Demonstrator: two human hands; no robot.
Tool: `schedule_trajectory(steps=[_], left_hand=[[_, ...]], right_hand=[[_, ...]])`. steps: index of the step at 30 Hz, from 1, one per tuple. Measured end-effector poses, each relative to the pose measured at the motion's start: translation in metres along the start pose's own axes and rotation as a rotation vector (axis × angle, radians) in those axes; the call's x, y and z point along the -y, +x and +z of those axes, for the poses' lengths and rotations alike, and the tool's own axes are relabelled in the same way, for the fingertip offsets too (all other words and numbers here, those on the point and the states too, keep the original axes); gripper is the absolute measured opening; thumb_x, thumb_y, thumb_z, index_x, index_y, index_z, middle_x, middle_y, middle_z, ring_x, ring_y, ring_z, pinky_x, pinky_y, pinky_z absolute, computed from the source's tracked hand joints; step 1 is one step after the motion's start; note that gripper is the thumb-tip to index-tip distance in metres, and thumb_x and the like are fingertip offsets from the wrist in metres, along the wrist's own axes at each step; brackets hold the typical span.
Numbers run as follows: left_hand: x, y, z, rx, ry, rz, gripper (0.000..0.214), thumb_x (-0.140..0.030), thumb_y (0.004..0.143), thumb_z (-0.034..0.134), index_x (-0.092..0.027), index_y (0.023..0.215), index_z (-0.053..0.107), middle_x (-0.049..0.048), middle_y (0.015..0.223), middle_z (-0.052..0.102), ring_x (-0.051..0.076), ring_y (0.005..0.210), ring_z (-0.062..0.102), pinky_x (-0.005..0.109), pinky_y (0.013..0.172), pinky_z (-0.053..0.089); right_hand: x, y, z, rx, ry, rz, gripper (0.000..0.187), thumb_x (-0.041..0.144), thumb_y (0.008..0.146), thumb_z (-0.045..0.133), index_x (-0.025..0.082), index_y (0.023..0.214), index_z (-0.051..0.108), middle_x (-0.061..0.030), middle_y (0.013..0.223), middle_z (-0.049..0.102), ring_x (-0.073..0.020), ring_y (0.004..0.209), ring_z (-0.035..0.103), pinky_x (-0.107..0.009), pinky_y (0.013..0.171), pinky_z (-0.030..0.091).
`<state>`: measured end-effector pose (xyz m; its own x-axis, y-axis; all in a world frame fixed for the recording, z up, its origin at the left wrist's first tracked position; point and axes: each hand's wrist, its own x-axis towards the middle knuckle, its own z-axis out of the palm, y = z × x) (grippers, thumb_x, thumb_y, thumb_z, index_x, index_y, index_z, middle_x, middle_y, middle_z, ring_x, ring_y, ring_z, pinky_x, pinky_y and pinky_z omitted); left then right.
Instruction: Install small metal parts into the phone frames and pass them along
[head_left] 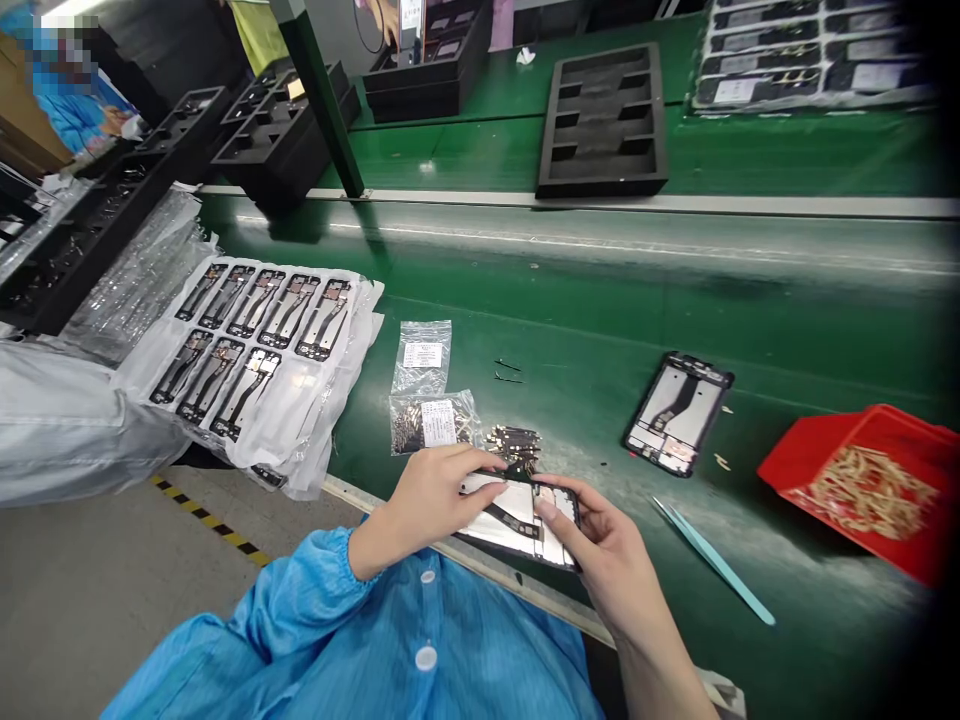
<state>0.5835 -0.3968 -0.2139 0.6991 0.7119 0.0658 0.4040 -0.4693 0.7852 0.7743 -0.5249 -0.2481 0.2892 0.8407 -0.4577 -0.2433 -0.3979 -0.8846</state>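
Near the table's front edge, my right hand (592, 530) grips the right end of a phone frame (517, 512), thumb on top and fingers beneath. The frame lies tilted, its silvery inside and black flex cable facing up. My left hand (442, 495) reaches over the frame's far left edge with thumb and forefinger drawn together. A small dark piece shows at those fingertips; its kind is unclear. Just beyond sits a pile of small metal-tipped flex parts (514, 443). A second phone frame (679, 412) lies to the right, with blue tweezers (712, 562) nearer me.
On the left stands a white tray (300, 400) holding several phone frames. Two small plastic bags (421, 357) lie beside it. A red bin (817, 450) with beige strips is at the right. Black foam trays (551, 150) stand on the rear shelf; a person in blue (75, 110) is far left.
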Motion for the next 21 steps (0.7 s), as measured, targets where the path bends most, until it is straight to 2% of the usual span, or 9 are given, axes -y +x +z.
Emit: schedule_trajectory(steps=[3,5,9,13,16,21], left_hand=[[-0.001,0.002,-0.001,0.009,0.017,0.005,0.021,-0.033,0.098,0.076,-0.023,0.116,0.080,0.0032,0.112,0.084,0.021,0.099,0.081,0.030,0.087,0.061],[0.000,0.002,-0.002,0.019,0.035,0.008,0.023,-0.035,0.098,0.076,-0.023,0.117,0.080,0.0031,0.111,0.085,0.021,0.097,0.081,0.030,0.085,0.062],[0.003,0.000,0.001,0.044,0.110,0.052,0.025,-0.036,0.096,0.078,-0.024,0.118,0.081,0.0020,0.102,0.085,0.019,0.086,0.080,0.029,0.079,0.061],[0.004,-0.001,0.004,0.048,0.135,0.060,0.031,-0.041,0.092,0.084,-0.024,0.118,0.082,0.0018,0.094,0.082,0.019,0.081,0.076,0.029,0.075,0.058],[0.004,0.000,0.006,0.051,0.135,0.050,0.030,-0.041,0.091,0.084,-0.024,0.115,0.083,0.0015,0.092,0.081,0.018,0.079,0.075,0.028,0.073,0.057],[0.006,-0.003,0.009,0.063,0.078,0.049,0.022,-0.040,0.093,0.083,-0.026,0.110,0.085,0.0016,0.089,0.079,0.015,0.074,0.073,0.025,0.066,0.054]], right_hand=[[-0.004,0.000,-0.002,0.012,-0.020,-0.056,0.056,0.062,0.086,0.084,0.021,0.123,0.072,-0.0088,0.099,0.076,-0.0219,0.081,0.071,-0.030,0.070,0.059],[-0.008,0.000,-0.003,0.015,-0.081,-0.145,0.050,0.058,0.091,0.081,0.024,0.125,0.072,-0.0089,0.107,0.077,-0.0233,0.089,0.073,-0.033,0.076,0.061],[-0.016,0.001,-0.007,-0.071,-0.390,-0.521,0.028,0.043,0.099,0.075,0.031,0.125,0.075,-0.0077,0.125,0.070,-0.0256,0.113,0.068,-0.038,0.094,0.057],[-0.022,0.004,-0.012,-0.145,-0.559,-0.782,0.012,0.027,0.102,0.072,0.031,0.113,0.077,-0.0066,0.118,0.069,-0.0249,0.112,0.065,-0.041,0.096,0.053],[-0.024,0.008,-0.013,-0.131,-0.576,-0.850,0.013,0.021,0.101,0.074,0.028,0.111,0.076,-0.0065,0.114,0.069,-0.0241,0.107,0.065,-0.040,0.092,0.054],[-0.024,0.007,-0.004,-0.151,-0.520,-0.854,0.012,0.016,0.102,0.071,0.027,0.106,0.075,-0.0056,0.108,0.069,-0.0225,0.101,0.066,-0.037,0.087,0.055]])
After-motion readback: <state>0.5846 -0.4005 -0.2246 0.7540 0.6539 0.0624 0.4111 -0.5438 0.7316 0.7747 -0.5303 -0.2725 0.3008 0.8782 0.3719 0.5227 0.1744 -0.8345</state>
